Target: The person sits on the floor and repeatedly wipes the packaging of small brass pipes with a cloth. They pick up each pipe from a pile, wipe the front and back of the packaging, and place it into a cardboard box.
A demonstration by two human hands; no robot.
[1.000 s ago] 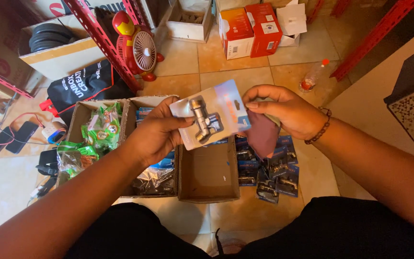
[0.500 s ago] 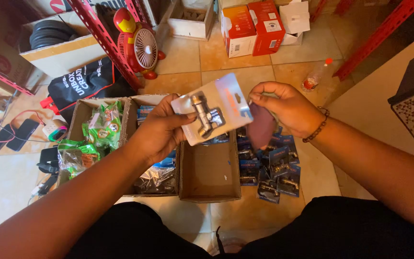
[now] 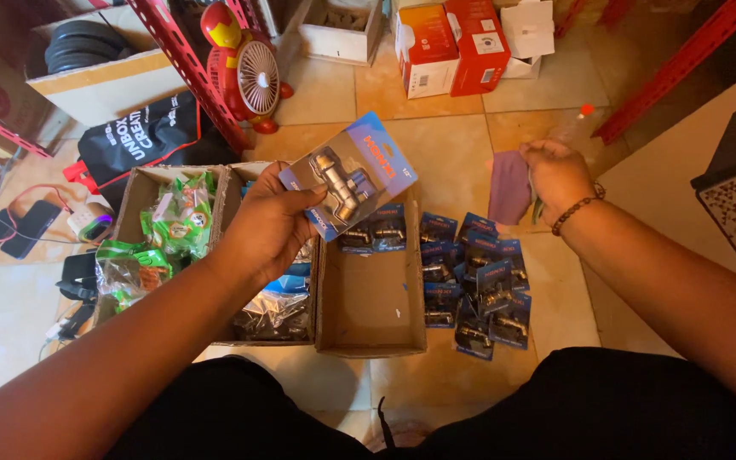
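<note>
— Boxes first: how do they stand?
— One cardboard box (image 3: 372, 298) on the floor is nearly bare, a couple of packs at its far end; the box beside it (image 3: 215, 255) holds green and silvery packets.
— And what's out?
— A pile of blue carded packs (image 3: 474, 281) lies on the tiles just right of it, so much looks handled.
— The hands?
— Left hand (image 3: 270, 226) grips one blister pack (image 3: 349, 175), raised above the boxes: blue card, metal valve under clear plastic. Right hand (image 3: 555, 175) is closed on a purple cloth (image 3: 508, 187).
</note>
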